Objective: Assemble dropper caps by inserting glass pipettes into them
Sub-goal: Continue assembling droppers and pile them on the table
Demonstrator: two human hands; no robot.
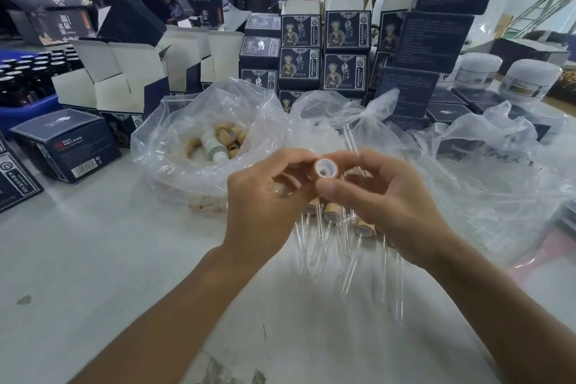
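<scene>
Table (93, 259), near edge: bare grey top, scuffed.

Next out, a heap of finished droppers (343, 227), wooden caps with glass pipettes seated, tips pointing toward the wearer. Several done; exact count unclear, the glass blurs together.

Above the heap, both hands together. Right hand (383, 199) pinches one cap (326, 168) between thumb and fingers, white open underside facing the camera, centre hole showing, no pipette in it yet. Left hand (268, 196) has fingers curled close beside the cap; a faint glassy glint under them may be a pipette, but I cannot tell for certain.

Behind left, an open plastic bag (174, 134) with loose caps and a small white bottle (212, 146), stock still to do. Behind right, a second bag (327, 121) with a pipette (350, 137) standing up out of it.

Far: stacked dark boxes (346, 50), white jars (530, 78).

Judgement: mid-batch; a fair pile done, plenty of caps left, current cap awaiting its pipette.
</scene>
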